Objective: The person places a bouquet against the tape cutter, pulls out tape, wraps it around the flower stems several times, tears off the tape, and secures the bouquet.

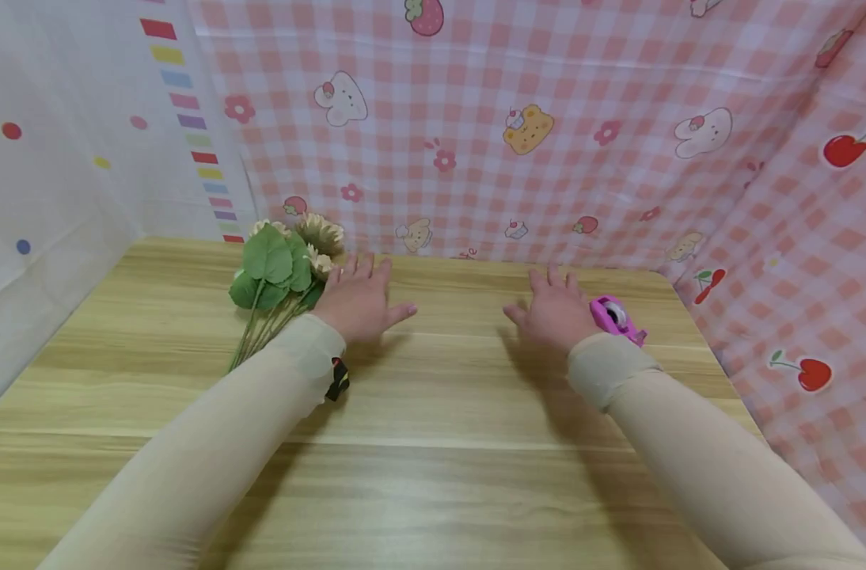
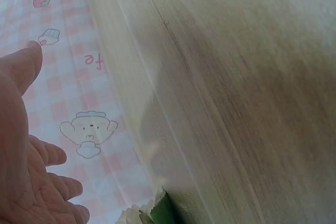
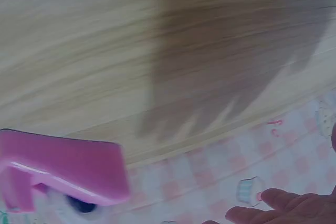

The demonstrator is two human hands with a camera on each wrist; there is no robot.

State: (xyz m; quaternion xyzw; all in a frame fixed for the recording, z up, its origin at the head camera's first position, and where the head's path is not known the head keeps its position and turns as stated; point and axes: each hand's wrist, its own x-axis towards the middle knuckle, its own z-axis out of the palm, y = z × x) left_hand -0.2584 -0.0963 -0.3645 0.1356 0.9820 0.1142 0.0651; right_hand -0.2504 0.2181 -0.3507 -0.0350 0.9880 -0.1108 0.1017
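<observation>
Both hands reach out over a wooden table (image 1: 433,475), holding nothing. The left hand (image 1: 358,305) has its fingers spread just right of a bunch of artificial flowers (image 1: 279,265) with cream blooms, green leaves and long stems; the left forearm hides part of the stems. Some petals and a leaf (image 2: 164,209) show at the bottom of the left wrist view. The right hand (image 1: 554,309), fingers also spread, is just left of a pink tape dispenser (image 1: 613,318), which it partly covers. That dispenser (image 3: 68,166) fills the lower left of the right wrist view.
A small black-and-yellow item (image 1: 338,380) peeks out beside the left cuff, mostly hidden. Behind the table hangs a pink checked cloth (image 1: 469,95) with cartoon prints, and it continues along the right side. A white dotted sheet (image 1: 55,182) hangs at left.
</observation>
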